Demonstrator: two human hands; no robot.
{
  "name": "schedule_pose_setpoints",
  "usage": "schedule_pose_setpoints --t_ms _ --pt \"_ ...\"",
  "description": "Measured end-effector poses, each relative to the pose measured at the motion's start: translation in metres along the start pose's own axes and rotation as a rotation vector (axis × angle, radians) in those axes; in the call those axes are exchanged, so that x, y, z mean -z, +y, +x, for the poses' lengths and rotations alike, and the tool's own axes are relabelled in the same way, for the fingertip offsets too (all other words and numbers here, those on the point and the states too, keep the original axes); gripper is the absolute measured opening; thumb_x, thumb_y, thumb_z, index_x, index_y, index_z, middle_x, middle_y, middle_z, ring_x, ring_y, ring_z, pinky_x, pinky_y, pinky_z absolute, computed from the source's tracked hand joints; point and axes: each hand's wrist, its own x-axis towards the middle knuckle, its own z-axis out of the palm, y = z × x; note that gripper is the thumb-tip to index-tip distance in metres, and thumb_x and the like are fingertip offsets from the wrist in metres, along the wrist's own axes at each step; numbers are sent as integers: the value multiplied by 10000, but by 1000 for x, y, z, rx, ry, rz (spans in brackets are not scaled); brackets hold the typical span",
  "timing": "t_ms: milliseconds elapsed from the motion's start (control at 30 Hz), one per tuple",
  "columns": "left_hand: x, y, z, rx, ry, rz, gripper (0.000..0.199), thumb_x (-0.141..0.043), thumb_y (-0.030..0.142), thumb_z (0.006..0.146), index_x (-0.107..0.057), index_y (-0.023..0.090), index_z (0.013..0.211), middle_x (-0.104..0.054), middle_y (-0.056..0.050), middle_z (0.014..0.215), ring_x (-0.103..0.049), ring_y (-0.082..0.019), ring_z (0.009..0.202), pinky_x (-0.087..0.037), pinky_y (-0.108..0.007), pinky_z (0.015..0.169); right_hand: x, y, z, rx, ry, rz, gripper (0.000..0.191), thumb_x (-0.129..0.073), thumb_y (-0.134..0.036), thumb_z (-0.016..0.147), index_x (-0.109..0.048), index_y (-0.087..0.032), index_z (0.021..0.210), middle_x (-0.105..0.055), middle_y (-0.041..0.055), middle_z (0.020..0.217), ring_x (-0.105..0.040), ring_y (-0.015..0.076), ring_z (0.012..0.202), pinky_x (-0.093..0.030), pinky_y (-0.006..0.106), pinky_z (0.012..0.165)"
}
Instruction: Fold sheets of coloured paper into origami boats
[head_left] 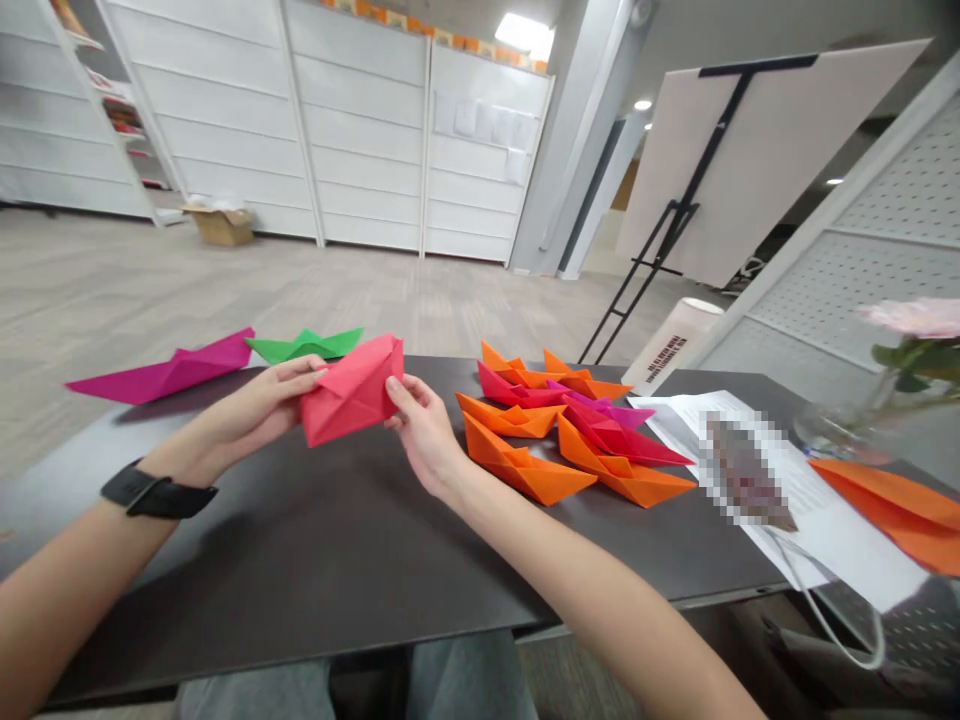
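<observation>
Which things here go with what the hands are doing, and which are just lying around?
Go with the hands: left hand, right hand, red paper boat, orange paper boats, green paper boat, pink paper boat.

Just lying around: flower, vase, papers, cardboard box.

On your left wrist [191, 450] you are wearing a black band [159, 490], wide and flat, and the end of its strap stands out at one side. Your forearms [570, 590] are bare. The fingernails [391, 385] of your right hand [424, 435] are cut short. On your legs you have grey trousers [255, 695].
</observation>
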Motion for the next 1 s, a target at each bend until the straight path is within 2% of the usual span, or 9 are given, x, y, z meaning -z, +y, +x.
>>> schedule_pose_setpoints --t_ms 67,133,233,400,567,667,767,867,1000 --pt "2 0 -2 35 -65 -207 331 -729 428 694 -509 214 818 -608 11 787 -553 -151 720 -480 -269 643 2 0 2 6 30 44 333 -797 -451 682 -621 -214 836 -661 -17 851 -578 121 719 -425 233 604" --pt "4 1 -5 56 -146 -313 333 -764 363 661 -484 213 757 -557 28 723 -500 -131 644 -420 -240 578 3 0 2 29 62 72 307 -812 -410 672 -616 -212 800 -653 -28 820 -565 114 711 -428 230 632" --pt "3 3 -9 58 -228 -339 399 -812 380 622 -458 204 677 -509 30 663 -452 -116 576 -373 -230 530 2 -2 1 29 86 156 274 -819 -363 678 -604 -217 767 -625 -50 754 -536 105 669 -423 224 635" --pt "-1 2 -10 6 -281 -484 420 -876 394 583 -534 170 683 -496 35 643 -419 -83 543 -346 -183 490 1 -11 -1 26 2 279 212 -745 -387 761 -610 -225 742 -654 -41 765 -549 123 685 -441 245 664" --pt "4 -2 -13 93 -460 -403 332 -859 411 618 -701 164 773 -635 -24 720 -565 -154 659 -451 -230 607 4 -17 -3 -78 -45 374 141 -711 -327 765 -618 -225 736 -663 -33 735 -560 137 672 -450 249 648" --pt "6 -4 -16 108 -570 -296 310 -845 430 620 -724 168 733 -637 -25 688 -541 -156 618 -431 -241 579 3 -19 -7 -118 -77 386 97 -713 -277 746 -640 -223 781 -644 -42 720 -534 118 633 -431 224 611" --pt "4 -4 -16 44 -582 -256 327 -850 430 611 -662 164 645 -559 7 629 -468 -126 591 -379 -215 545 1 -25 -10 -126 -106 320 200 -702 -309 746 -659 -248 931 -651 -34 795 -540 133 658 -426 231 598" --pt "2 -5 -14 12 -557 -260 388 -821 465 656 -580 164 622 -492 22 618 -410 -114 573 -341 -208 517 2 -33 -12 -106 -165 193 292 -686 -338 737 -645 -253 1014 -599 -31 748 -508 144 630 -421 246 593" --pt "2 -7 -13 16 -528 -250 420 -789 506 682 -548 164 640 -450 34 619 -366 -101 544 -303 -205 496 5 -40 -12 -66 -311 98 242 -712 -365 690 -594 -232 855 -518 -28 683 -459 142 594 -393 259 565"
